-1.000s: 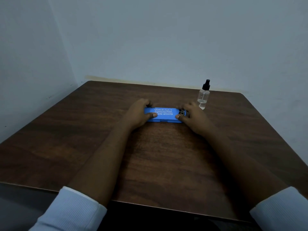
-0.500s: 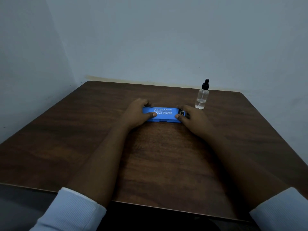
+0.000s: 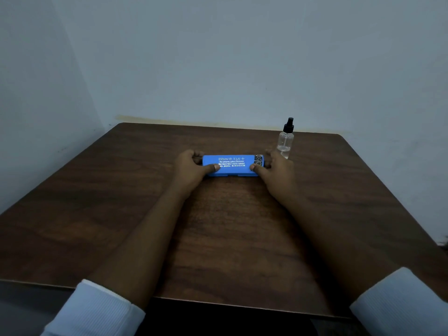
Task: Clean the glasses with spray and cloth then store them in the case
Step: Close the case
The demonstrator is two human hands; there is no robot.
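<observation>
A blue case (image 3: 231, 166) lies flat near the middle of the dark wood counter (image 3: 218, 251), its long side running left to right. Its lid is down, so the case is closed. White print covers the lid, and a small dark patterned patch sits at the right end. What is inside is hidden; whether the glasses are in it cannot be told.

The left grip (image 3: 191, 167) grasps the case's left end. The thumb (image 3: 214, 168) lies across the near edge of the lid and the fingers curl round the far side. The right grip (image 3: 276, 169) grasps the right end in the same way, thumb (image 3: 254, 168) on the near edge of the lid and fingers wrapped behind the end. The case rests on the counter between them.

A clear bottle (image 3: 285, 144) with a black spray top stands upright just behind the right grip, beyond the case's right end. The grip hides part of its base. A little clear liquid shows in the lower part; the rest of it looks empty.

Both forearms reach in from the near edge of the counter, with white sleeves (image 3: 97, 309) pushed back from the wrists. A pale wall (image 3: 218, 57) stands behind the counter.
</observation>
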